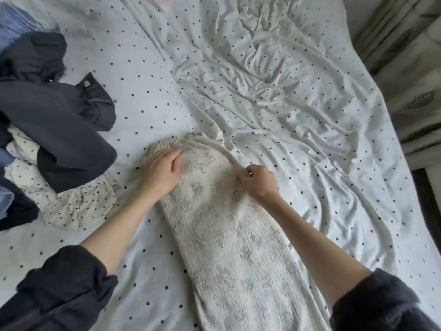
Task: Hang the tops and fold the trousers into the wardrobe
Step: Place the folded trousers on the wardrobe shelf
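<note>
Cream trousers [229, 235] printed with cross motifs lie lengthwise on the bed, their elastic waistband at the far end. My left hand [162, 170] rests flat on the left side just below the waistband, fingers straight. At the trousers' right edge my right hand [259, 182] pinches the fabric between thumb and fingers. A pile of other clothes sits at the left: a dark grey garment [59, 125] with a snap button on top of a cream dotted garment [71, 206].
The bed is covered by a white sheet with black dots [152, 75]; a rumpled dotted cover [298, 103] fills its right half. Blue clothing [14, 25] lies at the far left. Patterned curtains [412, 75] hang past the bed's right edge.
</note>
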Demonstrator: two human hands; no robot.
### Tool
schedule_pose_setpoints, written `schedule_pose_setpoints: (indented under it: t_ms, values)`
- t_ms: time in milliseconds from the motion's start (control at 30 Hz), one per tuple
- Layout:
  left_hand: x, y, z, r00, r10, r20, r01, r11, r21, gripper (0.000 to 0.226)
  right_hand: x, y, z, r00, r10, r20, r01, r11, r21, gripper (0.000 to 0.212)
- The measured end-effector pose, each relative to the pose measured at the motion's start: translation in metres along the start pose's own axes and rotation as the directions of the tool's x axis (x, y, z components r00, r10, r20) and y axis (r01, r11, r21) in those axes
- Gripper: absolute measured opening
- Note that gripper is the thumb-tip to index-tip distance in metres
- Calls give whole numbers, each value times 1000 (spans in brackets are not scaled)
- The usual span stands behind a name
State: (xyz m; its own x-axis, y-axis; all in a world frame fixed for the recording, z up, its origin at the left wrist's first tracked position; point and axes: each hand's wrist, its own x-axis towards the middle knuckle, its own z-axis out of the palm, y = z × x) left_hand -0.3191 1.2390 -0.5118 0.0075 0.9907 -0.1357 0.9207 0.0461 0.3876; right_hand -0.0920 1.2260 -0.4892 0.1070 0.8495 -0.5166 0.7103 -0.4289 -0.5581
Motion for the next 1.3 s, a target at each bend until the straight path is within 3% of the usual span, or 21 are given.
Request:
schedule_pose_setpoints:
  t_ms: [133, 233, 300, 367, 433, 467, 567, 633, 700, 800, 900, 933, 1000, 1133, 1200, 1233, 1300]
  values:
    - [-14, -9, -3, 994, -89, 64, 99, 979, -177, 40, 1, -3, 0, 985, 66, -159, -56, 996, 64, 20]
    - [-16, -16, -8, 960, -279, 1, 259, 889, -377, 44, 2, -6, 3, 991, 61, -119, -60, 998, 17, 18]
    - [-12, -20, -11, 860, -501, 102, 478, 717, -507, 45, 9, -15, 4, 996, 35, -85, -35, 999, -5, 21]
    - [-4, -24, -16, 728, -625, 282, 623, 431, -653, 39, 25, -31, 4, 998, -20, -58, 19, 1000, -8, 33]
    - [6, -28, -21, 633, -636, 440, 645, 119, -755, 23, 41, -49, 4, 997, -76, 30, 76, 997, -11, 36]
    - [10, -30, -23, 605, -620, 499, 645, 15, -764, 15, 48, -56, 6, 992, -89, 89, 91, 996, -14, 35]
    - [19, -34, -25, 575, -526, 627, 669, -140, -730, 4, 69, -72, 10, 981, -52, 186, 56, 998, -17, 41]
    - [26, -34, -26, 584, -458, 671, 679, -178, -712, 9, 84, -78, 15, 978, -14, 210, 8, 999, 32, 31]
    - [34, -30, -29, 596, -468, 653, 683, -133, -718, 3, 96, -83, 15, 992, -3, 125, -14, 991, 131, 23]
    - [47, -32, -30, 626, -578, 523, 665, 44, -746, 43, 109, -84, 10, 1000, -6, -17, 10, 980, 200, 14]
    - [51, -39, -22, 619, -597, 510, 709, 146, -690, 62, 111, -78, 10, 996, 14, 93, -30, 984, 174, 6]
    - [54, -41, -21, 621, -585, 521, 713, 146, -685, 63, 114, -79, 11, 988, 40, 148, -66, 983, 172, 14]
    - [57, -45, -18, 628, -578, 520, 704, 138, -697, 58, 122, -82, 15, 971, 91, 221, -116, 988, 101, 30]
    - [66, -54, -19, 629, -577, 521, 726, 196, -659, 48, 136, -95, 25, 962, 65, 266, -29, 991, -134, 46]
    - [67, -58, -22, 611, -571, 549, 754, 207, -623, 27, 142, -98, 32, 961, 56, 269, -10, 986, -169, 57]
    - [67, -61, -25, 590, -568, 574, 776, 201, -598, 17, 146, -99, 35, 961, 53, 273, -3, 984, -181, 58]
    - [66, -68, -30, 556, -547, 626, 811, 192, -553, 18, 151, -102, 36, 951, 52, 304, 3, 984, -178, 46]
